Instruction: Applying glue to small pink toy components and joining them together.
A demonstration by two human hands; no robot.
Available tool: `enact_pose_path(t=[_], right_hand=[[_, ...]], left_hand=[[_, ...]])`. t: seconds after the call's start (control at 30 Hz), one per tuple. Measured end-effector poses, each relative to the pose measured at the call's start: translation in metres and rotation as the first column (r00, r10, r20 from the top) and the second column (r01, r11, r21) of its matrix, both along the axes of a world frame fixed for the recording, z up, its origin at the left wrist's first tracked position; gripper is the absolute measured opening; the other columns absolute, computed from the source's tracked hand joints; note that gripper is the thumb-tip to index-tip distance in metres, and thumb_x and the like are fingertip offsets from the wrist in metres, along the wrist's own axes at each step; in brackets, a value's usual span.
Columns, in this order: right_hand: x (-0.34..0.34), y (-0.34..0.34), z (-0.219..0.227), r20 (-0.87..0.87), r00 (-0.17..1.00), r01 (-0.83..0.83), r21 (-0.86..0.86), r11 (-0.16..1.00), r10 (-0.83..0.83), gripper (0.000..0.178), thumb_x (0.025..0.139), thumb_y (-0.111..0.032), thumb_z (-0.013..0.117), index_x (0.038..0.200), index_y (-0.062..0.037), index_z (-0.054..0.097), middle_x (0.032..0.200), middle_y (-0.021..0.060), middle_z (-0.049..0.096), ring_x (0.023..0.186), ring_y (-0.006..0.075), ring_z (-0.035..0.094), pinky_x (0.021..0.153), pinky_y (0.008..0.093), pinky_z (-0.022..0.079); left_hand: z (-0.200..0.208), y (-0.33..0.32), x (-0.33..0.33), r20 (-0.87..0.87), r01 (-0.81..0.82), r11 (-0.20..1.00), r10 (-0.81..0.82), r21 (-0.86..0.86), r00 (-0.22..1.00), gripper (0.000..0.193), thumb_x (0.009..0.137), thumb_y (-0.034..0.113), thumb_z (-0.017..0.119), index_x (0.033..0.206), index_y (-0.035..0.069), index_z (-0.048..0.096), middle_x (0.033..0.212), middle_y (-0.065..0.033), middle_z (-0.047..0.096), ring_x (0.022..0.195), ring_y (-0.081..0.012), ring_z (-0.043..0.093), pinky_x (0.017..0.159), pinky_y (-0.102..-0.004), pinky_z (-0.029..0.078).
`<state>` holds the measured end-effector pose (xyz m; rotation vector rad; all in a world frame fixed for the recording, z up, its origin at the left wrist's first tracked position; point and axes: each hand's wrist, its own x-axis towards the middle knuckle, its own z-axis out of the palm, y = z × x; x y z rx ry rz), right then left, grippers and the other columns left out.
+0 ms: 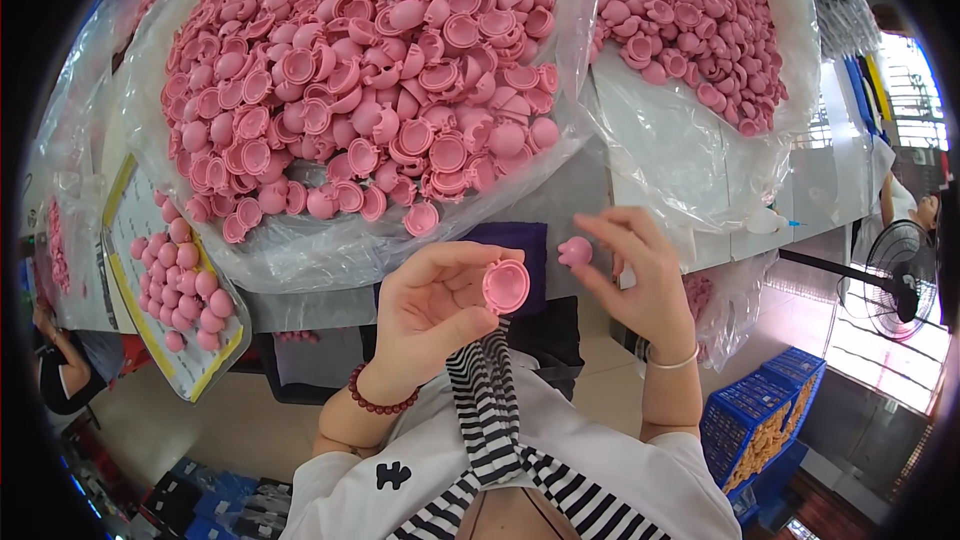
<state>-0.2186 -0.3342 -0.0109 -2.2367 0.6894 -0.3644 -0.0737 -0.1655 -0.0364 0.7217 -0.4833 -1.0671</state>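
My left hand (432, 305) pinches a round pink half-shell (506, 287) between thumb and fingers, its hollow side and rim facing up. To its right, my right hand (640, 285) has a small pink domed piece with little knobs (575, 252) at the tips of its thumb and forefinger. The two pink pieces are apart. Beyond my hands lies a big heap of pink half-shells (330, 90) on a clear plastic sheet (300, 270). Some show their hollow insides, others their domes.
A second pink heap (690, 20) spreads at the far right on plastic. At the left, a yellow-edged tray (200, 380) holds pink balls (180, 280). Blue crates (745, 410) with tan pieces stand at the lower right, near a black fan (893, 280). Another person (65, 370) is at the left edge.
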Motion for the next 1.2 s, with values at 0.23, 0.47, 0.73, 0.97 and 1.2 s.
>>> enact_pose_path(t=[0.23,0.47,0.73,0.97,1.2], right_hand=[[0.002,0.01,0.003,0.158,0.977,-0.139,-0.028,0.99,0.141,0.036,0.06,0.0,0.07,0.095,-0.0037,0.062,0.09,0.0072,0.058,0.071,0.018,0.058,0.058,0.0265,0.048],[0.01,0.018,0.002,0.363,0.911,-0.226,0.043,0.973,0.196,0.036,0.058,-0.001,0.073,0.092,-0.0009,0.063,0.09,0.0087,0.061,0.075,0.02,0.06,0.063,0.0269,0.05],[0.009,0.018,0.002,0.378,0.892,-0.227,-0.102,0.969,0.249,0.034,0.058,-0.003,0.073,0.091,-0.0001,0.063,0.088,0.009,0.062,0.074,0.0208,0.06,0.061,0.0268,0.049],[0.008,0.021,0.002,0.371,0.893,-0.224,-0.128,0.966,0.256,0.033,0.057,-0.005,0.073,0.089,-0.0016,0.064,0.088,0.0085,0.062,0.073,0.0207,0.06,0.061,0.0266,0.048],[0.009,0.028,0.002,0.38,0.902,-0.165,-0.138,0.977,0.206,0.035,0.056,-0.005,0.074,0.089,-0.0019,0.064,0.083,0.007,0.061,0.067,0.0182,0.058,0.056,0.0261,0.047]], left_hand=[[-0.002,-0.006,-0.009,0.198,-0.084,0.995,0.071,0.06,0.978,0.04,0.071,-0.01,0.061,0.11,-0.005,0.051,0.114,-0.0171,0.052,0.1,-0.0198,0.055,0.086,-0.0304,0.046],[0.001,-0.013,-0.012,0.453,-0.144,0.987,0.095,0.076,0.886,0.035,0.069,-0.007,0.065,0.103,-0.003,0.058,0.109,-0.0156,0.055,0.088,-0.0184,0.059,0.076,-0.0267,0.05],[0.002,-0.014,-0.012,0.584,-0.195,0.974,0.093,0.114,0.806,0.031,0.067,-0.001,0.069,0.097,0.0,0.062,0.101,-0.0125,0.06,0.079,-0.0162,0.062,0.072,-0.0251,0.05],[0.001,-0.012,-0.015,0.575,-0.183,0.972,0.066,0.148,0.816,0.03,0.067,0.0,0.069,0.096,0.0,0.062,0.1,-0.0125,0.061,0.08,-0.0167,0.062,0.072,-0.0259,0.05],[0.001,-0.011,-0.014,0.577,-0.154,0.978,0.045,0.141,0.815,0.035,0.066,0.001,0.07,0.099,0.0,0.061,0.101,-0.0125,0.061,0.088,-0.0181,0.06,0.076,-0.0263,0.048]])
